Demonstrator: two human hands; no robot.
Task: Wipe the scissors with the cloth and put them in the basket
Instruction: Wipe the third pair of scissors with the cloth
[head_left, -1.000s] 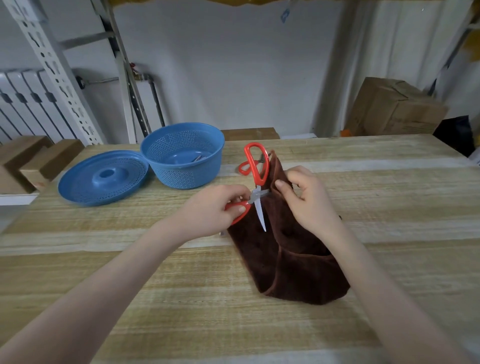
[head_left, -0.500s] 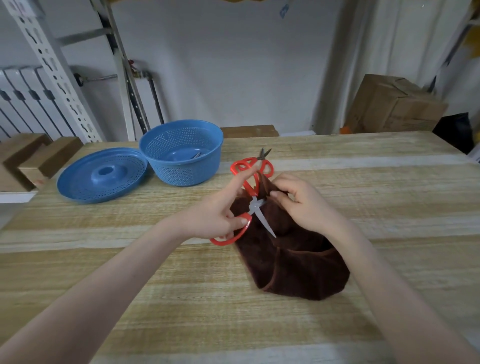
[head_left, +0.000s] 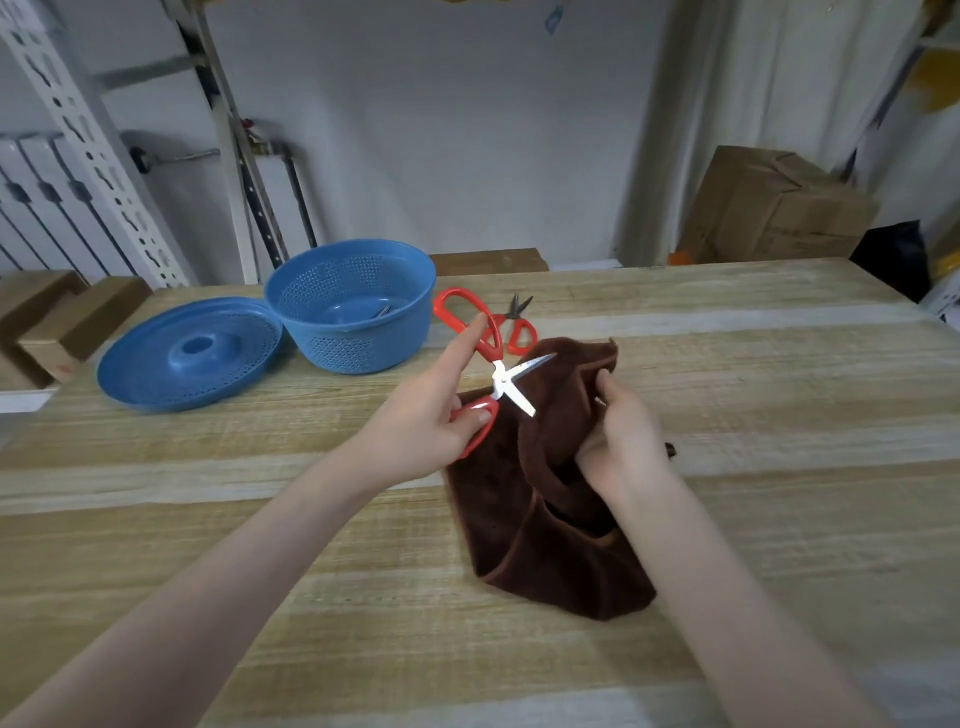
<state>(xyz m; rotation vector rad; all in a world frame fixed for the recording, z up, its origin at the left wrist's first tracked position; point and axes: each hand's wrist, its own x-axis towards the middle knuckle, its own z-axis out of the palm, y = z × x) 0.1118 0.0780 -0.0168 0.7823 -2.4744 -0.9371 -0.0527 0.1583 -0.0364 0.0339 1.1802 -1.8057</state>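
Observation:
My left hand (head_left: 423, 421) holds red-handled scissors (head_left: 493, 364) by their handles, thumb in the lower loop and forefinger along the upper one. Their short silver blades are spread apart and point right, over the brown cloth (head_left: 550, 509). My right hand (head_left: 621, 441) grips a bunched fold of that cloth, a little to the right of the blades and apart from them. A second, smaller pair of red scissors (head_left: 519, 327) lies on the table behind. The blue perforated basket (head_left: 353, 332) stands at the back left with a metal item inside.
A blue perforated lid (head_left: 187, 358) lies left of the basket on the wooden table (head_left: 727, 364). Cardboard boxes (head_left: 774, 208) stand beyond the far right edge, wooden blocks (head_left: 67, 317) and a metal rack (head_left: 78, 130) at the left.
My left hand has turned the scissors and opened the blades wider, pointing them right. My right hand has drawn away from the blades, pulling the cloth's fold to the right.

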